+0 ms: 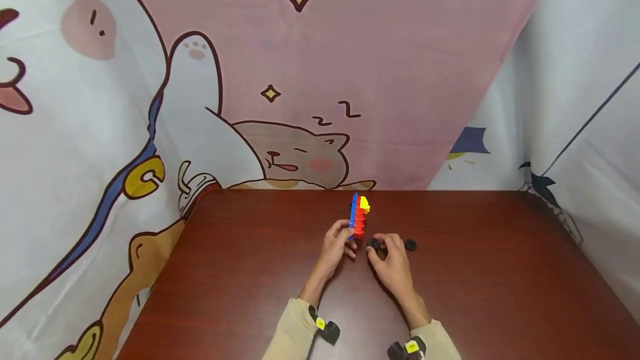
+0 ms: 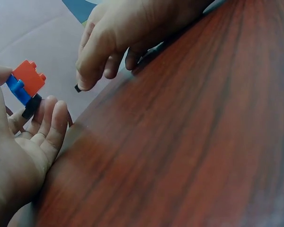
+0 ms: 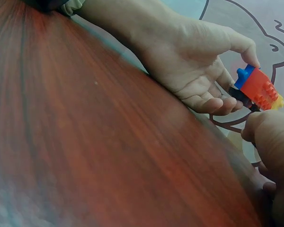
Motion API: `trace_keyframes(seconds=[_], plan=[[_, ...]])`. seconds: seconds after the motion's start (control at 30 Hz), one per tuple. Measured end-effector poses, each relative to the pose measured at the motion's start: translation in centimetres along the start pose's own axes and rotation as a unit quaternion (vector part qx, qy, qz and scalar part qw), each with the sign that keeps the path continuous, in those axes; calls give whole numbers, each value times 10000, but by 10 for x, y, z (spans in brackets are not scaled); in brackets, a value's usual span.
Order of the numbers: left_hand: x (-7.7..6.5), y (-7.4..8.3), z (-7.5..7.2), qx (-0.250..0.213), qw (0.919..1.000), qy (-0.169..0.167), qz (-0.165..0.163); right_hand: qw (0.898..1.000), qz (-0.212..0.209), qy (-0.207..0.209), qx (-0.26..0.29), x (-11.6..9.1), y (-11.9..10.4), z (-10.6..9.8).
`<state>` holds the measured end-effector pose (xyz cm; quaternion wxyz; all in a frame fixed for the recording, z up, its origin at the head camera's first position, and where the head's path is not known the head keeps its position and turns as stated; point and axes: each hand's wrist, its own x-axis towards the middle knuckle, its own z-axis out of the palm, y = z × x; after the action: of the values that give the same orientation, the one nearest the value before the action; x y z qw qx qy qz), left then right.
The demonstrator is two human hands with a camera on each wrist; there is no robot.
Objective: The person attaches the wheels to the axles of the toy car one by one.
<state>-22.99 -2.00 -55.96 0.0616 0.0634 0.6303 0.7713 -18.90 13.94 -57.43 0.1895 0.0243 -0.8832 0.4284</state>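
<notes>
My left hand grips a toy block vehicle, its thumb on the blue base and its other fingers beneath. Red studded blocks stand on that base, and a yellow block sits at the far end. Under the near end a black wheel shows in the left wrist view. Just to the right, my right hand pinches a small black wheel between thumb and fingers. Most of that wheel is hidden in the wrist views.
Another black wheel lies on the dark wooden table, right of my right hand. A printed cloth with cartoon animals hangs behind the table's far edge and along the left side.
</notes>
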Motion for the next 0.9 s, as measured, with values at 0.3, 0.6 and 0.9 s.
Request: trace_keyframes(seconds=[0.3, 0.6, 0.9], plan=[[-3, 0, 2, 161, 9998, -24, 66, 9846, 187, 63, 1736, -1, 1, -6], [-8, -5, -8, 274, 9994, -82, -168, 9664, 835, -477, 2382, -7, -7, -6], [-12, -4, -12, 200, 9993, -278, -140, 9712, 1269, -320, 1991, -7, -4, 0]])
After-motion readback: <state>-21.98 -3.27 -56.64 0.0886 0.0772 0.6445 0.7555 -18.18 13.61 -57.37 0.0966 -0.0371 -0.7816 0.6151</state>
